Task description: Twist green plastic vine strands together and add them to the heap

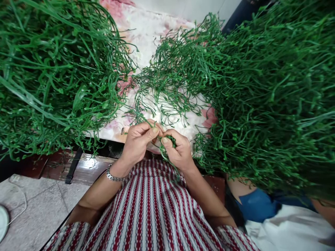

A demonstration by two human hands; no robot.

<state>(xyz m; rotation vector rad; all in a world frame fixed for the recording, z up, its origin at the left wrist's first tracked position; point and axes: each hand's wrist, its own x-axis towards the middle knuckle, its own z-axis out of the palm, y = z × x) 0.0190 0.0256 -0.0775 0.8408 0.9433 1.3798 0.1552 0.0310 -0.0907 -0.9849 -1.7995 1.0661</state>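
Note:
My left hand (140, 141) and my right hand (179, 148) meet in front of my body at the table's near edge. Between its thumb and forefinger the left one pinches a thin green plastic stem. The right hand is curled round a small bunch of green plastic stems (171, 139), some of which trail down past the palm. Just beyond my fingers, loose stems (170, 108) with small knobbed tips lie scattered on the floral tablecloth (146, 38). My fingers hide where the held pieces touch.
A tall heap of green plastic foliage (57, 69) fills the left side. An even larger heap of stems (274, 94) covers the right and hangs over the edge. Another person's knee in blue cloth (259, 204) is at lower right. A white cable (22, 211) lies on the floor.

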